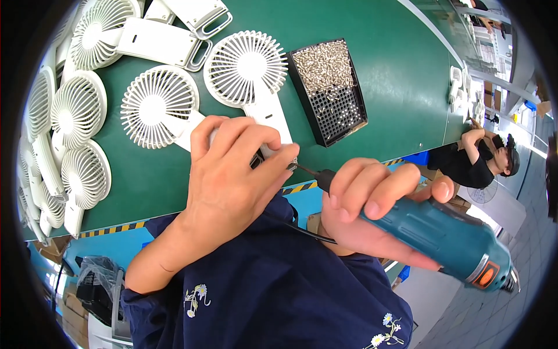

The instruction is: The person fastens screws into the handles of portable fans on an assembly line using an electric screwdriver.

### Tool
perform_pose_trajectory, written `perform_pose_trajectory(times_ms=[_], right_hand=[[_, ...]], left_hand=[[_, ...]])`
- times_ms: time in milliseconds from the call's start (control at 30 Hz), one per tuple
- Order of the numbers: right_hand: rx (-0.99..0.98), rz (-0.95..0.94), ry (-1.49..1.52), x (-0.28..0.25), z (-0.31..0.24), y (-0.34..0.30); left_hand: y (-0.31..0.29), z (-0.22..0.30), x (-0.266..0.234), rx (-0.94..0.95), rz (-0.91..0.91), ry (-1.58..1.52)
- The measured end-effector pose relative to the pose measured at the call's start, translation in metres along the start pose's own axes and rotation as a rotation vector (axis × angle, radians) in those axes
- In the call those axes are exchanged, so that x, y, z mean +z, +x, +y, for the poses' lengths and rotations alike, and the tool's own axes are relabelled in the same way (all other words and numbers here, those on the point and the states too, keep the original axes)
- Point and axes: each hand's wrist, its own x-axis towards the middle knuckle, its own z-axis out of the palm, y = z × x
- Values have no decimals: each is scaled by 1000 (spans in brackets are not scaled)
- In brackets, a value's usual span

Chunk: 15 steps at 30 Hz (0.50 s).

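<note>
My left hand [226, 160] is closed around the lower end of a white handheld fan [270, 119], whose round slatted head lies away from me. A second white fan [160, 107] lies to its left, its handle running under my left fingers. My right hand [378, 198] grips a teal electric screwdriver [439, 235], tilted with its bit pointing left. The thin bit reaches the fan's handle end beside my left thumb and fingertips. Exactly where the tip sits is hard to make out, and my left fingers hide part of the handle end.
A black tray [334, 93] of small metal screws lies beyond my hands on the green table [401, 87]. More white fans [78, 110] are piled at the left. A black cable [302, 231] runs in front of my body. Another person [474, 157] sits at the far right.
</note>
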Motion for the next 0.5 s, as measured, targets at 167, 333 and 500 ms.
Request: perform_pose_trajectory(times_ms=[167, 333, 500], right_hand=[[36, 82, 169, -2, -3, 2], [9, 93, 156, -1, 0, 2], [35, 133, 192, -1, 0, 2]], left_hand=[[-1, -1, 4, 28, 30, -11], [-1, -3, 4, 49, 48, -19], [-2, -2, 3, 39, 32, -20]])
